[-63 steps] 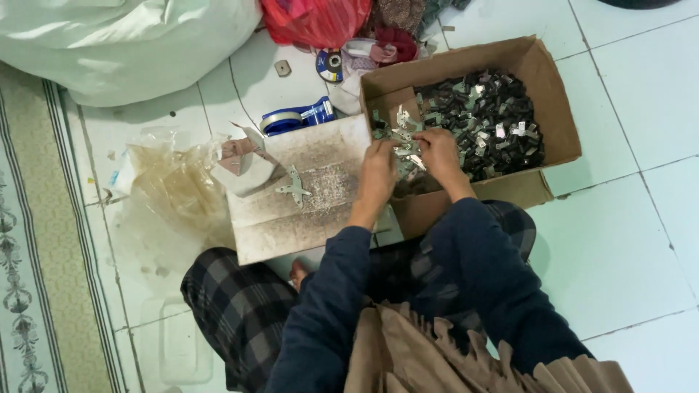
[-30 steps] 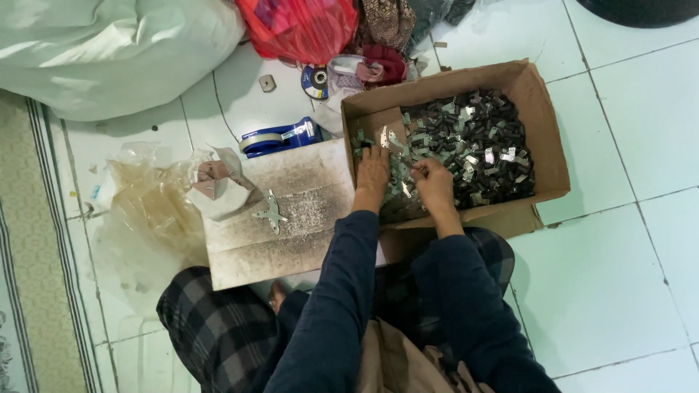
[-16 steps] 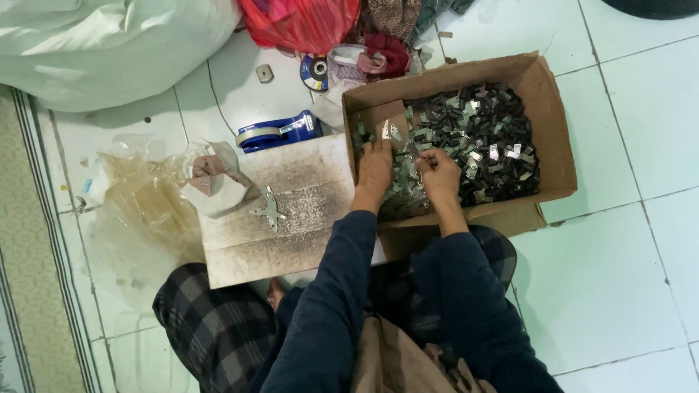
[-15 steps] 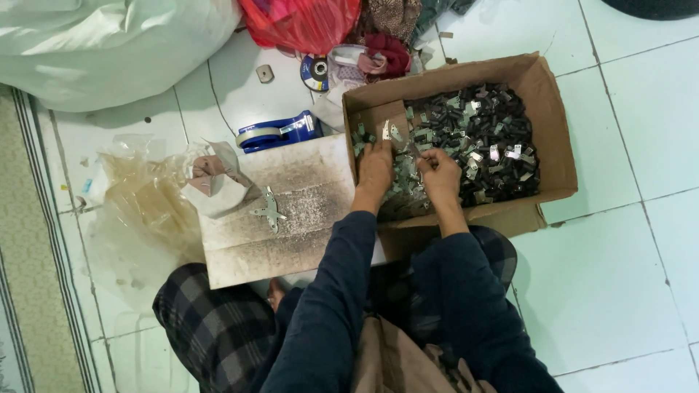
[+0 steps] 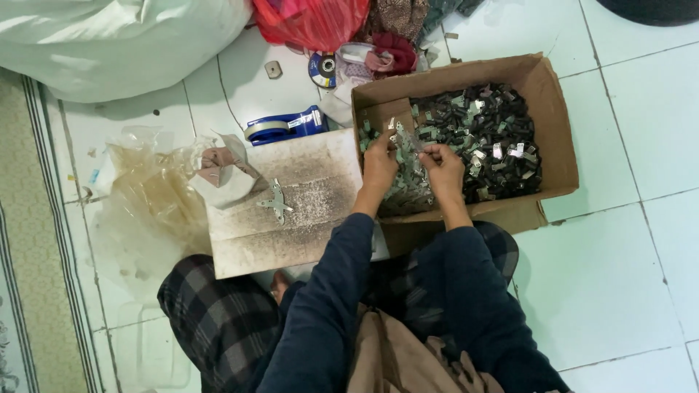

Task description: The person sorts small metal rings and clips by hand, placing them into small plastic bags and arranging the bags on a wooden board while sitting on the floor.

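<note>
A brown cardboard box on the white tile floor holds a heap of small dark and silvery metal pieces. Both my hands are over the box's near left corner. My left hand pinches a few small metal pieces at its fingertips. My right hand is close beside it, its fingers closed on a thin silvery piece. To the left lies a flat grey cardboard sheet with a small cluster of metal pieces on it.
A blue tape dispenser lies behind the sheet. Crumpled clear plastic bags are on the left, a large white sack at the back left, a red bag and a grinding disc behind the box. A patterned mat edges the left.
My hands moved from the sheet's right edge into the box's near corner and picked up pieces there. In the last half second they barely shifted.
</note>
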